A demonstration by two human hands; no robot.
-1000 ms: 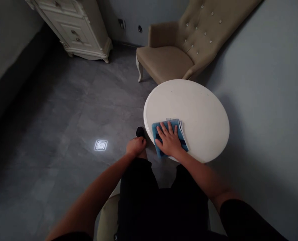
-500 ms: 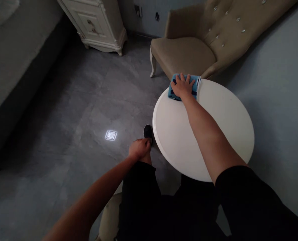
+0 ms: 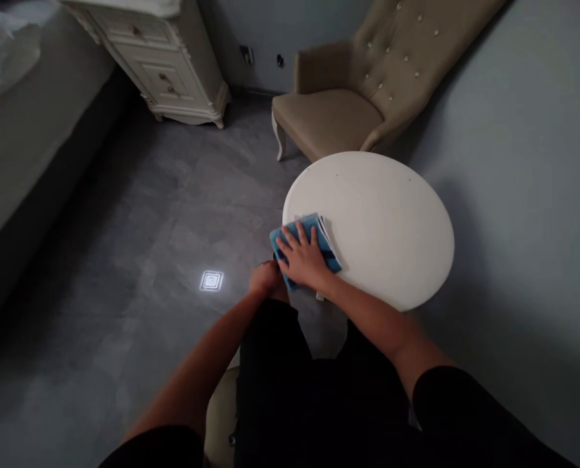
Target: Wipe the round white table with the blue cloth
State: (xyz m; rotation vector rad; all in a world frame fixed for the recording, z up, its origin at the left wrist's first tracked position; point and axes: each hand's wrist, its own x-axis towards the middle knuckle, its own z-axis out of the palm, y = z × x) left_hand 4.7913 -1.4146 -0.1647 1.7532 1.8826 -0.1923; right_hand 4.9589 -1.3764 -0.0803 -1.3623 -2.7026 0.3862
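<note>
A folded blue towel (image 3: 313, 227) with dark patches and a white edge lies on the near-left rim of the round white table (image 3: 387, 221). Part of the towel hangs past that rim. My right hand (image 3: 303, 259) lies flat on the towel, fingers spread, pressing on it from above. On my left knee rests my left hand (image 3: 264, 278), closed in a loose fist. It is close beside the towel's lower left corner, and I see nothing in it.
A tan tufted armchair (image 3: 329, 120) stands behind the table, by the grey wall (image 3: 528, 195). At the back left are a cream cabinet (image 3: 166, 78) and a bed (image 3: 41, 123). A bright square light pattern (image 3: 212, 281) shows on the grey floor. Small specks dot the far tabletop.
My right hand has drawn the towel from the table's far-left rim toward me, to the near-left rim. My left hand stays on the knee. The view has shifted a little.
</note>
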